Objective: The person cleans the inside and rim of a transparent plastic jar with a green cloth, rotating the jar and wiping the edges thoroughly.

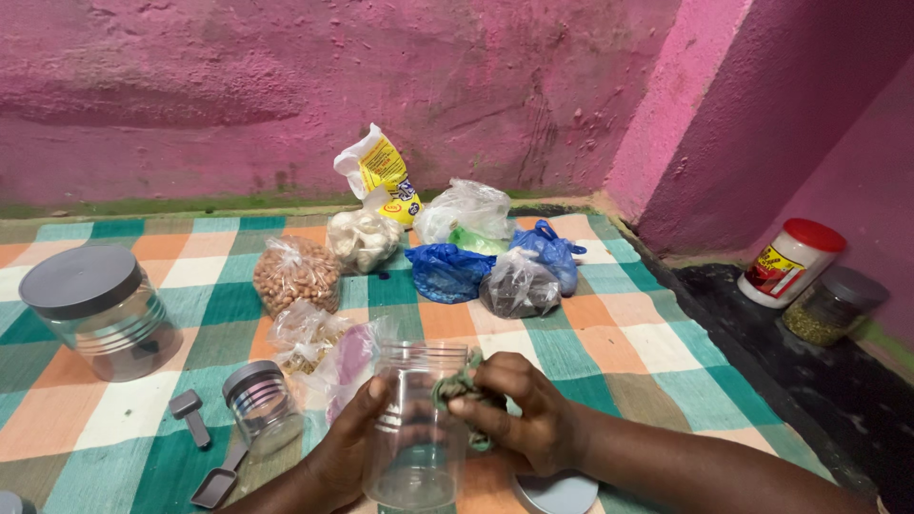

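The clear, lidless plastic jar (416, 428) is being steadied by the grasping left hand (345, 447); the crumpled green cloth (461, 392), pinched by the right hand (522, 411), is best being pressed along the rim.

Checked cloth (609, 343) bears tied bags (447, 271), lidded jars (100, 309).

On the checked cloth (571, 333) there are 3 clear jars: 1 open jar (416, 428), 1 large lidded jar (100, 309), 1 small lidded jar (261, 405); about 8 tied plastic bags (297, 274); 2 grey scoops (190, 417); 1 loose lid (557, 495); off it, 2 more containers (792, 260)
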